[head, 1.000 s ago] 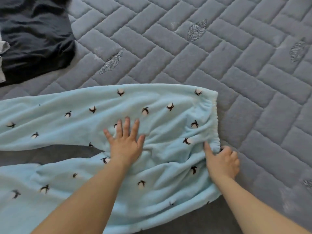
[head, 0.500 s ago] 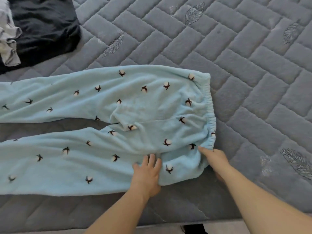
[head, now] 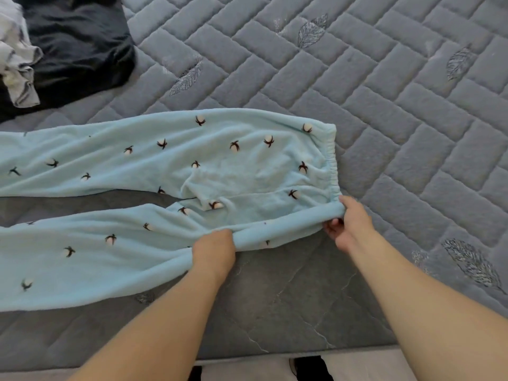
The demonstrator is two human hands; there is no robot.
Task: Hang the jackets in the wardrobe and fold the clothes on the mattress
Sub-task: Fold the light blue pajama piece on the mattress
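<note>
Head view showed the blue fleece trousers [head: 170, 188] flat on the mattress [head: 384, 111], left hand [head: 214, 250] and right hand [head: 347, 222] gripping their near edge — folding likely beginning — next, near leg onto far.

Both forearms were bare up to the frame's lower edge, with no sleeve showing on either. The left hand [head: 213, 250] and the right hand [head: 347, 222] wore no gloves, rings or watch that could be seen. At the bottom edge, dark shoes [head: 309, 367] showed, their details too cropped to tell.
</note>
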